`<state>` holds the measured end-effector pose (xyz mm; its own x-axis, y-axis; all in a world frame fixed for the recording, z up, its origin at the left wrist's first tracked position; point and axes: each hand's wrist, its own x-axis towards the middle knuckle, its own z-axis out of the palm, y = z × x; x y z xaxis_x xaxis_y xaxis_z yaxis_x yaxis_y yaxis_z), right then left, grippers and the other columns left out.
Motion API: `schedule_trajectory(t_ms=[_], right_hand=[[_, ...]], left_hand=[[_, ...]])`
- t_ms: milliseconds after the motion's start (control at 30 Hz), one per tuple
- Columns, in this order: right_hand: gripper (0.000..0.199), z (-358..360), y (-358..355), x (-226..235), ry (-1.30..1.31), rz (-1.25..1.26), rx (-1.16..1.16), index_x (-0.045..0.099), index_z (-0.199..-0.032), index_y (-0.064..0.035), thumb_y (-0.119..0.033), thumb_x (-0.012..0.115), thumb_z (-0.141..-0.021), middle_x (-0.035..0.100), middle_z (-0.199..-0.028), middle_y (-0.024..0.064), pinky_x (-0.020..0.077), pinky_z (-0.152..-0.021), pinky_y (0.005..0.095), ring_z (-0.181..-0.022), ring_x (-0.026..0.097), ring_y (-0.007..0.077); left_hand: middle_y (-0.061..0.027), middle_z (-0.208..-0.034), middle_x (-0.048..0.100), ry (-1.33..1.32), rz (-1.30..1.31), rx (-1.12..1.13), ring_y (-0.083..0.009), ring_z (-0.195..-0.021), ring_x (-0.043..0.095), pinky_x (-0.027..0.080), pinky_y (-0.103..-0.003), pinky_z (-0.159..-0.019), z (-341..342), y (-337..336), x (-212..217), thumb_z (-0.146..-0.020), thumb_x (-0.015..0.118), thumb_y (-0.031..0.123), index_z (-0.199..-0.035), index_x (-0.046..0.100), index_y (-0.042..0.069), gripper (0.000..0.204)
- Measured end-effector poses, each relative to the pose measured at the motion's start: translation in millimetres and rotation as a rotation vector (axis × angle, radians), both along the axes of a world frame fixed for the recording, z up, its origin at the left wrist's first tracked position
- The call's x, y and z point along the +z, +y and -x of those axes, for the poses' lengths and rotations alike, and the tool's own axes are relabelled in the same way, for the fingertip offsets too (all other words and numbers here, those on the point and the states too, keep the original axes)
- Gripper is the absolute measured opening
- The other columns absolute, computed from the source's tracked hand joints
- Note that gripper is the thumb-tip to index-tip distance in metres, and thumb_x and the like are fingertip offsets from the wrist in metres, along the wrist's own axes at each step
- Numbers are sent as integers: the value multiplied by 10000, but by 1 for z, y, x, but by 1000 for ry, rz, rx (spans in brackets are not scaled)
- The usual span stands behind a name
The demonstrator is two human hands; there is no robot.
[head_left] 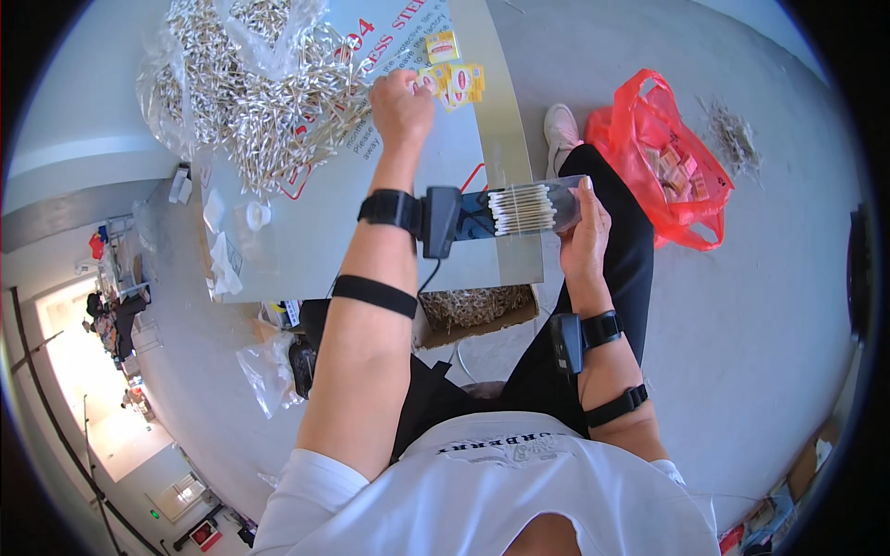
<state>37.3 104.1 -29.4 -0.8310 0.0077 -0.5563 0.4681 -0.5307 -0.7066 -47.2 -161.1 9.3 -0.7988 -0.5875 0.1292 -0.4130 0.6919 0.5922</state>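
Observation:
My right hand (586, 236) grips the clear end of a plastic bag (567, 199) over the table's near right corner. Inside the bag lies a neat row of cotton swabs (521, 210); its far left end reaches behind the device on my left wrist. Stretched forward over the table, my left hand (401, 109) has its fingers curled at a group of small yellow and white packets (461, 85), closed on one at the group's left edge. Part of that packet is hidden by the fingers. A large heap of loose cotton swabs (287, 116) lies just left of this hand.
Clear plastic film (273, 42) lies on the heap. The table (324, 255) has printed film on it. Below its near edge stands a cardboard box (477, 306) of swabs. A red plastic bag (640, 116) with small packets sits on the floor at right, beside scattered swabs (732, 134).

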Motion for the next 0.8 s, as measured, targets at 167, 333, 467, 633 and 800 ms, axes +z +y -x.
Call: schedule_trajectory(t_ms=[167, 333, 467, 633, 800], right_hand=[[315, 2, 2, -5, 10, 5, -43, 664, -874, -86, -398, 677, -923, 619, -723, -30, 437, -520, 213, -610, 579, 63], [278, 3, -4, 11, 9, 30, -29, 654, -827, -98, -357, 699, -913, 618, -728, -34, 429, -527, 204, -617, 573, 54], [244, 1, 1, 0, 30, 41, 14, 644, -796, -104, -310, 717, -905, 617, -725, -35, 422, -524, 202, -611, 565, 47], [241, 1, 0, 2, 31, 48, 51, 615, -731, -114, -246, 729, -898, 582, -679, -52, 410, -524, 206, -583, 531, 44], [251, 1, 2, -1, 5, 13, 51, 607, -717, -120, -246, 732, -894, 571, -668, -53, 412, -534, 214, -581, 520, 43]], left_hand=[[-132, -1086, 610, -246, 57, -122, -324, -1098, 522, 466, -434, -905, 18, -14, 0, -727, 833, 277, -979, 694, 88, 345], [-117, -1118, 601, -319, -38, -150, -320, -1110, 520, 466, -425, -928, 18, -25, -7, -710, 847, 290, -935, 704, 101, 327], [-110, -1012, 639, -127, 152, -149, -265, -960, 584, 497, -377, -830, 19, -21, -9, -693, 851, 231, -930, 711, 73, 317], [-125, -1137, 600, -429, -37, -187, -321, -1132, 520, 475, -417, -932, 24, -29, -2, -699, 850, 270, -1045, 685, 90, 423], [-146, -997, 686, -235, 39, -148, -287, -988, 638, 522, -412, -849, 24, -25, -2, -676, 863, 269, -908, 711, 48, 355]])
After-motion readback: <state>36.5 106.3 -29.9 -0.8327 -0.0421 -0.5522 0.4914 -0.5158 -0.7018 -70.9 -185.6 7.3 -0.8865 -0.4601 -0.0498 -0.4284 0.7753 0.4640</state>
